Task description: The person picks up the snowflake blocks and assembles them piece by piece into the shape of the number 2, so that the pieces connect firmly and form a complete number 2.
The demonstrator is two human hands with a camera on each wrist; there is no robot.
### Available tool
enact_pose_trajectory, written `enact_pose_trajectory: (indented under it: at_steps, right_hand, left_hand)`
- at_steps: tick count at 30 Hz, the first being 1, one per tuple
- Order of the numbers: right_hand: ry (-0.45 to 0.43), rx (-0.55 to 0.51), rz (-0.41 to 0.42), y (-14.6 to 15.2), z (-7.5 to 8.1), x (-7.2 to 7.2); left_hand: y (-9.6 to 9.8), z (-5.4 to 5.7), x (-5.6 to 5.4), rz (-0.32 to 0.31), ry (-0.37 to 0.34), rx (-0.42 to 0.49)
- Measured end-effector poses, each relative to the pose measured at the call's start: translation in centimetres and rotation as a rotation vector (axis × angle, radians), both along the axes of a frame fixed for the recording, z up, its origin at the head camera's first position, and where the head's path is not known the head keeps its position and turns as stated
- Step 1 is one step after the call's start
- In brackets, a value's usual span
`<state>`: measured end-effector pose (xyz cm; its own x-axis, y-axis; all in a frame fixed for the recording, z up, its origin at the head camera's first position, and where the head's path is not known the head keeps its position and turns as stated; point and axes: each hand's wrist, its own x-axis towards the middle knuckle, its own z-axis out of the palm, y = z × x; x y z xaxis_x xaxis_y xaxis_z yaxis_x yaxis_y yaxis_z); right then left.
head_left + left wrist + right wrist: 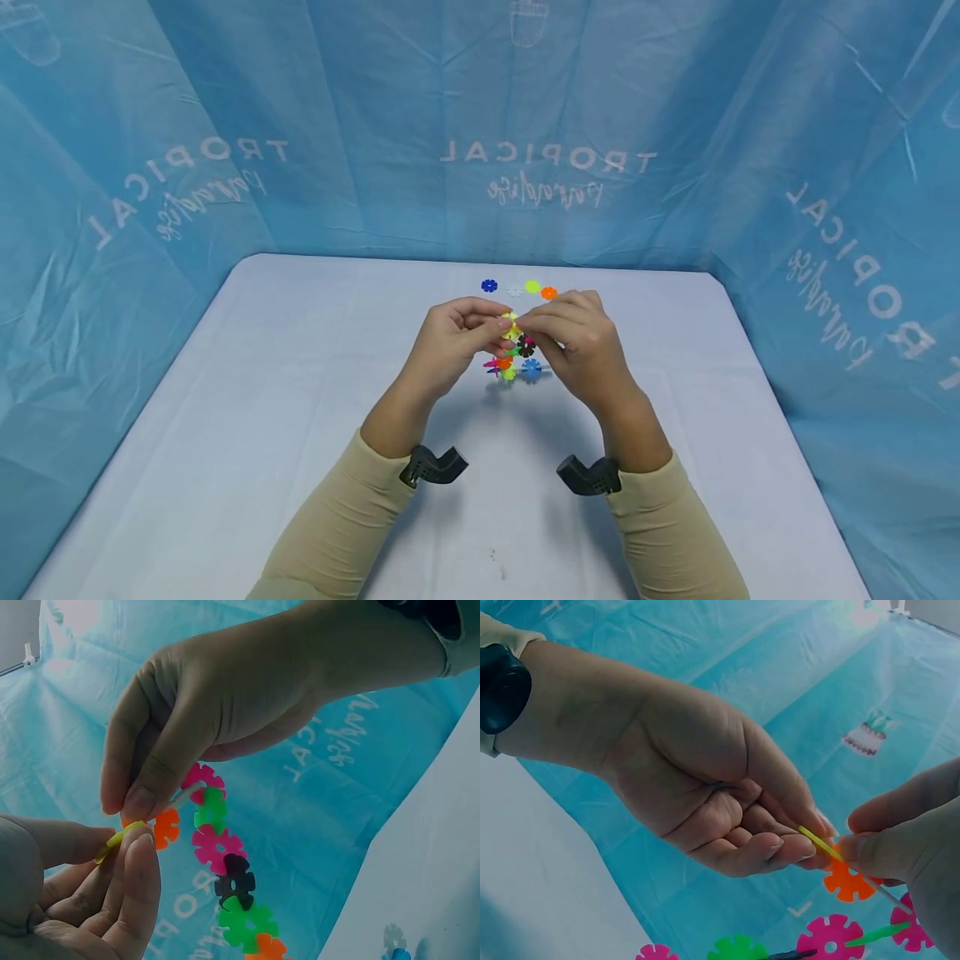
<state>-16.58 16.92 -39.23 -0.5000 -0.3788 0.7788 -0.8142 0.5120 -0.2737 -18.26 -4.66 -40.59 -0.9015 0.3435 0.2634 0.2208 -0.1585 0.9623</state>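
My left hand (450, 337) pinches a yellow notched plastic disc (112, 844) between thumb and fingers. Close against it, my right hand (577, 342) pinches an orange notched disc (849, 883) at the end of a chain. The yellow disc's edge meets the orange one at the fingertips, which partly hide the join. From there the chain hangs down: a white disc seen edge-on, a pink disc (202, 778), a green disc (211, 810), another pink disc (219, 847), a black disc (235, 883) and a larger-looking green disc (247, 924).
Behind the hands on the white-covered table (262, 400) lie loose discs: dark blue (489, 285), white (516, 291), yellow-green (532, 287) and orange (549, 293). A light blue disc (531, 368) shows low beneath the hands. Blue printed sheeting (360, 200) surrounds the table.
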Motion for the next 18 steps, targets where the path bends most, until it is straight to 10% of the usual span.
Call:
enact_pose_trajectory:
  at_steps: [18]
  right_hand:
    - [-0.017,0.019,0.09,0.27,0.33,0.08]
  left_hand:
    - [-0.4,0.07,0.05,-0.009,0.009,-0.047]
